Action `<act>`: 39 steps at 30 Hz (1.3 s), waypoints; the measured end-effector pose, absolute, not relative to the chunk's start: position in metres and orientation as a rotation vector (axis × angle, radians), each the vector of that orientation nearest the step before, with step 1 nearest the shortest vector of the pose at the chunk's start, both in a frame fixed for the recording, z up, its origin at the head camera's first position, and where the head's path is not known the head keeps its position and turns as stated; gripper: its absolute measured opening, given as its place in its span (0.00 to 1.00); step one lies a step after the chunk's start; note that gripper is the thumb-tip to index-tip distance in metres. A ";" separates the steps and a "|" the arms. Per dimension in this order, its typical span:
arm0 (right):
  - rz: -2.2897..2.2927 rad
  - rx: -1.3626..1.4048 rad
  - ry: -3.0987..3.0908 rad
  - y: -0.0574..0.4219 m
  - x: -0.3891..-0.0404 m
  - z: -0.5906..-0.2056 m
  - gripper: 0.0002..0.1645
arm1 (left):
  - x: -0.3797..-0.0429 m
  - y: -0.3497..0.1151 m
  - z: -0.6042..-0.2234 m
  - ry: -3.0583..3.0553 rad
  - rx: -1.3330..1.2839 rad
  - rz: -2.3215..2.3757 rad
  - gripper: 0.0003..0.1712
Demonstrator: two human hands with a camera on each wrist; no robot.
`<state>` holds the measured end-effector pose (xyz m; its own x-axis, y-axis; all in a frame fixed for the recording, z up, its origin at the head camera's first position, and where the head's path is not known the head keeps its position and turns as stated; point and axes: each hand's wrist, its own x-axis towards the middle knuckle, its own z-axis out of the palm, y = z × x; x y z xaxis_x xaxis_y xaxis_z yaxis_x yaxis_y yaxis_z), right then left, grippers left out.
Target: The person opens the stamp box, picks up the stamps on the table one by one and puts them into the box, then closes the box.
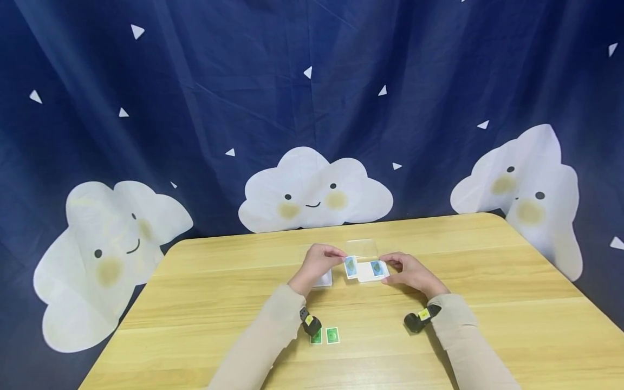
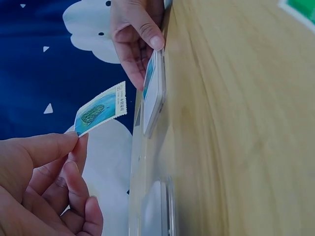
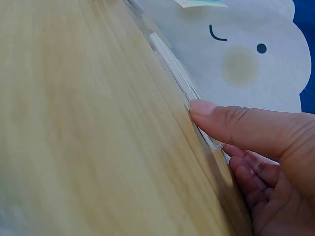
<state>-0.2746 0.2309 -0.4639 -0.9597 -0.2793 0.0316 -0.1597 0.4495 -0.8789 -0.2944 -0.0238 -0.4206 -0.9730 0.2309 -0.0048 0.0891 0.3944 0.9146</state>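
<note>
Between thumb and fingertips my left hand (image 1: pixel 318 263) pinches a postage stamp (image 2: pixel 100 112) by its edge. The stamp has a white toothed border and a green island on blue water. It is held up off the table, just left of a shallow clear plastic case (image 1: pixel 366 273) with a white inside. A similar blue stamp (image 1: pixel 376 268) lies at the right part of that case. My right hand (image 1: pixel 410 272) grips the case's right end, thumb (image 3: pixel 231 120) on the near edge and fingers on the far side. The clear lid (image 1: pixel 362 248) lies behind the case.
A second white-filled case (image 1: pixel 324 279) lies partly hidden under my left wrist. Nearer me on the wooden table (image 1: pixel 195 303) are two green stamps (image 1: pixel 332 335), one partly covered by the left wrist camera. A blue curtain (image 1: pixel 273 81) hangs behind the table.
</note>
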 end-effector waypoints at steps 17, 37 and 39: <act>-1.548 -0.381 2.568 0.230 -0.274 -0.464 0.34 | -0.303 -0.001 -0.427 2.516 0.250 1.672 0.05; -1.556 -0.400 2.561 0.230 -0.273 -0.463 0.34 | -0.305 0.017 -0.437 2.568 0.127 1.599 0.03; -1.555 -0.399 2.561 0.230 -0.273 -0.462 0.34 | -0.306 0.017 -0.438 2.586 0.129 1.585 0.02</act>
<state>-0.2733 0.2301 -0.4625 -0.9583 -0.2836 0.0351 -0.1620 0.4378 -0.8844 -0.3061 0.0173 -0.4384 -0.9908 0.1275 -0.0456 0.0172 0.4526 0.8915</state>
